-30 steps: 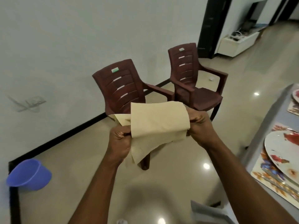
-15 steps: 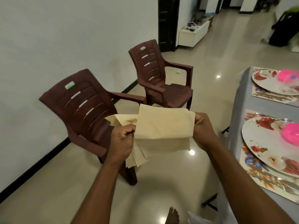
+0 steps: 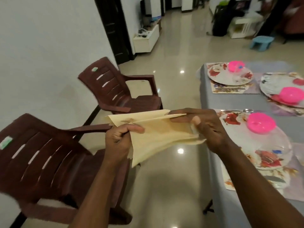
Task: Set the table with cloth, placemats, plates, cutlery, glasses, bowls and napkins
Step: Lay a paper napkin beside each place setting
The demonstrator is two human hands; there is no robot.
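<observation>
The napkins [image 3: 158, 132], a sheaf of cream sheets, are held in the air over the floor [image 3: 172, 186], between the near chair [image 3: 49, 158] and the desk [image 3: 233, 99]. The left hand [image 3: 118, 137] has its grip clamped on the sheaf's left part, thumb on top and fingers curled under, with the lower corner hanging loose below it. The right hand [image 3: 205, 127] has its grip clamped on the right end, fingertips pinching the top sheet so that it lifts apart from the layers beneath. The desk stands just right of the hands under a grey cloth [image 3: 230, 102]. On it lie floral placemats, each carrying a flowered plate: the near plate [image 3: 266, 150] holds a pink bowl [image 3: 261, 123], with cutlery [image 3: 236, 110] lying just beyond its rim; the far plate [image 3: 230, 76] and the right plate [image 3: 276, 84] each hold a pink bowl too. A second chair [image 3: 121, 91] stands by the white wall [image 3: 41, 55] beyond the near one. Farther off are a low white cabinet [image 3: 146, 38] beside a dark door frame and a blue stool [image 3: 261, 41].
</observation>
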